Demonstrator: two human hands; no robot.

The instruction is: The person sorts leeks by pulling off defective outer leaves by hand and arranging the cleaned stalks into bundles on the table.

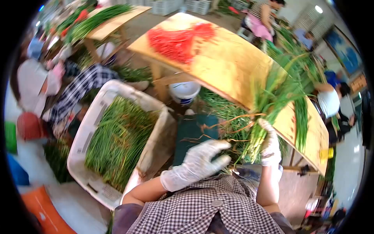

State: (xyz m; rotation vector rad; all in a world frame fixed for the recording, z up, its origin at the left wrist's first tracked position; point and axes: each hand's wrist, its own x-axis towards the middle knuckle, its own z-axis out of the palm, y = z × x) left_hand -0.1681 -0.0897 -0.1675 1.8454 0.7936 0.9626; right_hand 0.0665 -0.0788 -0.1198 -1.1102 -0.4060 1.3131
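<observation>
My right hand (pixel 269 145), in a whitish glove, is closed around a bunch of green onions (pixel 269 103). Their pale root ends point down toward my lap and the long green leaves fan up over the table edge. Withered brown leaves (pixel 230 121) stick out from the bunch to the left. My left hand (pixel 206 158), gloved too, is held apart from the bunch, its thumb and fingers spread with nothing visible between them. More green leaves (pixel 233 109) lie below the table, just beyond my hands.
A white plastic crate (pixel 74 156) full of greens stands at my left. The wooden table (pixel 230 58) carries a pile of red ties (pixel 175 41) and a small green bundle (pixel 300 124). Under it is a white bucket (pixel 184 91). Other people sit working at left and right.
</observation>
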